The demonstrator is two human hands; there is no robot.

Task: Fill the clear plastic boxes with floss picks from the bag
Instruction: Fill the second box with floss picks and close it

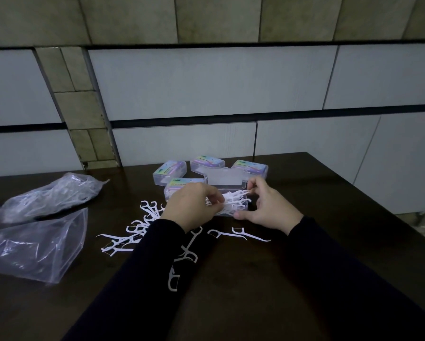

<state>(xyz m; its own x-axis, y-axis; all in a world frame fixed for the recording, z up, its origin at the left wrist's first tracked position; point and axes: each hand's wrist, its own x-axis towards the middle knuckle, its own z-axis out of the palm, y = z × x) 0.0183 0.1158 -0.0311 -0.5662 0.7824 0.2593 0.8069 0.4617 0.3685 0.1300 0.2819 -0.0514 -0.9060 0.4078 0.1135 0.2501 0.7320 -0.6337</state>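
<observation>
Nearest you, your two dark long sleeves (231,279) run up from the near edge of the dark brown wooden tabletop (329,217). Loose white plastic floss picks (132,238) lie scattered on the tabletop around and under your left forearm; two more (243,235) lie between your wrists, and one (173,281) sits nearest you beside the left sleeve.

Your left hand (191,207) is curled, fingers pinching a bunch of white floss picks (233,199) over the open clear plastic box (241,207) mid-tabletop. Your right hand (268,207) grips that same box: thumb on its near edge, fingers on the far side by the raised clear lid (225,178), fingertips touching the picks. The box already holds picks; how many I cannot tell.

On the left side of the tabletop, a crumpled clear plastic bag (34,247) lies flat near the left edge; behind it a second clear plastic bag (56,195) still has floss picks inside.

Just beyond the open box, four closed clear plastic boxes with colourful labels (169,169) cluster close together towards the far edge, one partly hidden by your left hand. Labels too blurred to read.

Behind the tabletop, a grey and beige tiled wall (206,82) with dark horizontal bands.
</observation>
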